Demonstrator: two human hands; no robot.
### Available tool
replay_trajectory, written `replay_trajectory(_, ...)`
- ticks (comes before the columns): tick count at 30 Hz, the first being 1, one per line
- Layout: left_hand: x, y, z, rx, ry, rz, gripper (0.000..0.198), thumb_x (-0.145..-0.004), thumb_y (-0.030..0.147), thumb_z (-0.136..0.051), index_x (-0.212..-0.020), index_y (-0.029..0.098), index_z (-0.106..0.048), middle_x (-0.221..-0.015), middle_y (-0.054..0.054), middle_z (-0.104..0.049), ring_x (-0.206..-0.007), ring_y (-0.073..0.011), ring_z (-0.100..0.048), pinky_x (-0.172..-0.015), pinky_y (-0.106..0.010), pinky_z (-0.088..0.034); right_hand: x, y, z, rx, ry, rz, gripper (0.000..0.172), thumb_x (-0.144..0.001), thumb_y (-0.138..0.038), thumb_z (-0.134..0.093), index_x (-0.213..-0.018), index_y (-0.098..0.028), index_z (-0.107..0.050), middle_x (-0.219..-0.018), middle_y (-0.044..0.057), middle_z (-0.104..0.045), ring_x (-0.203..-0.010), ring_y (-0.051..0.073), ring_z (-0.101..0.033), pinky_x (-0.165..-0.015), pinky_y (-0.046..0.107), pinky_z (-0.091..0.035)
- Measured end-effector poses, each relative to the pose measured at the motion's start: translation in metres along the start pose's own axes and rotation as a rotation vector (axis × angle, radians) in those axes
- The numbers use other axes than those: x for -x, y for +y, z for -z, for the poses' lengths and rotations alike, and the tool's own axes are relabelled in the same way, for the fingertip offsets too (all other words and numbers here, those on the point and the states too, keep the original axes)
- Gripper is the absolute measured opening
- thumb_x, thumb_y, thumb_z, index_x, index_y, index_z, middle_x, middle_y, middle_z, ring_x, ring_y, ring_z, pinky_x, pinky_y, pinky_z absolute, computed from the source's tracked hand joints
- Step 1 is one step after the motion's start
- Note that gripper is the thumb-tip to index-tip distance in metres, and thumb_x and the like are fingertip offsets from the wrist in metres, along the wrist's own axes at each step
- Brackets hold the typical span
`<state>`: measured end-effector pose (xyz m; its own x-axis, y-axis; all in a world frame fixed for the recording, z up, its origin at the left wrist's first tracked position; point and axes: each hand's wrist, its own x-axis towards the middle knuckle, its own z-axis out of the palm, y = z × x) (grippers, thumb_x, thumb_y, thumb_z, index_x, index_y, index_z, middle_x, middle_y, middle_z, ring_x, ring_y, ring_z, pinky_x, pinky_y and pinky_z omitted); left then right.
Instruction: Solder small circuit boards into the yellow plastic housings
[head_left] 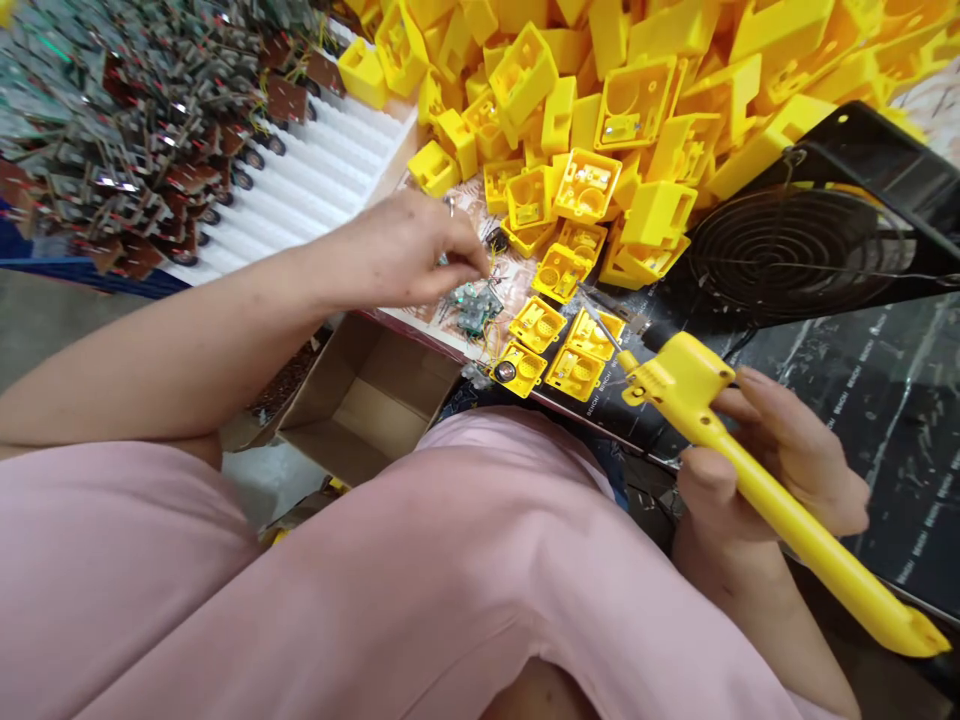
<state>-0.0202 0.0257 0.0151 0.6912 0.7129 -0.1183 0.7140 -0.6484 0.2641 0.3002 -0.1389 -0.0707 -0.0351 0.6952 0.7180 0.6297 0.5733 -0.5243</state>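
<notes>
With left hand (409, 250) pinched shut just above green circuit board (472, 308) at table (517, 285) edge and right hand (772, 455) clamped on yellow soldering iron (817, 550), bring tip in slowly, clear of open housings (574, 372).

— The bench (517, 280) is seen crowded: a heap of yellow housings (637, 90) is piled across its far side.
— At the near edge, a few open housings (574, 335) are laid out in rows, partly on the black mat (862, 400).
— A green circuit board (474, 308) is set just beside them.
— Leftward, a white ribbed sheet (330, 170) is loaded with brown boards (150, 110); rightward, a black fan (795, 250) is propped on the mat.
</notes>
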Motion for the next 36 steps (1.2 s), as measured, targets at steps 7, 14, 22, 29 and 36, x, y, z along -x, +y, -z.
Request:
replay_trajectory(7, 0.017, -0.011, -0.038, -0.106, -0.016, -0.008, 0.028, -0.09, 0.042, -0.059, -0.104, 0.023, -0.075, -0.106, -0.003, -0.072, -0.099, -0.0219, -0.07, -0.097, -0.035, -0.051, -0.004, -0.013, -0.018, 0.09, 0.156, -0.067, 0.053, -0.09, -0.05, -0.08, -0.138, -0.028, -0.072, -0.112, 0.006, -0.08, -0.084, 0.025, -0.077, -0.072, 0.035, -0.064)
replay_trajectory(14, 0.025, -0.001, -0.02, 0.102, -0.057, 0.002, 0.024, -0.089, 0.033, -0.053, -0.094, 0.022, -0.074, -0.082, 0.001, -0.073, -0.075, -0.0135, -0.068, -0.074, -0.023, -0.047, -0.015, -0.021, -0.028, 0.055, 0.079, -0.05, 0.057, -0.096, -0.058, -0.068, -0.145, -0.029, -0.065, -0.096, 0.004, -0.08, -0.073, 0.024, -0.078, -0.066, 0.035, -0.064)
replay_trajectory(22, 0.035, 0.013, -0.032, 0.052, 0.138, 0.071, 0.037, -0.101, 0.038, -0.045, -0.107, 0.02, -0.077, -0.094, -0.004, -0.078, -0.085, -0.017, -0.072, -0.079, -0.026, -0.05, -0.05, -0.028, -0.057, 0.042, -0.313, 0.115, 0.023, -0.095, -0.019, -0.076, -0.115, -0.028, -0.071, -0.089, -0.003, -0.079, -0.075, 0.015, -0.078, -0.069, 0.02, -0.058)
replay_trajectory(29, 0.033, 0.025, -0.039, 0.155, 0.317, -0.024, 0.038, -0.106, 0.041, -0.045, -0.111, 0.021, -0.077, -0.096, -0.003, -0.08, -0.086, -0.0159, -0.075, -0.082, -0.026, -0.054, -0.061, -0.03, -0.102, -0.129, -0.277, 0.093, 0.042, -0.094, -0.017, -0.076, -0.13, -0.028, -0.057, -0.117, 0.0, -0.079, -0.101, 0.015, -0.078, -0.091, 0.024, -0.064)
replay_trajectory(36, 0.013, 0.0, -0.05, 0.178, 0.12, -0.242, 0.05, -0.096, 0.013, -0.047, -0.139, 0.028, -0.068, -0.141, -0.005, -0.072, -0.134, -0.021, -0.064, -0.114, -0.036, -0.048, -0.056, -0.026, -0.097, -0.196, -0.262, 0.009, 0.038, -0.095, -0.014, -0.072, -0.128, -0.029, -0.06, -0.107, -0.002, -0.078, -0.09, 0.015, -0.079, -0.08, 0.025, -0.067)
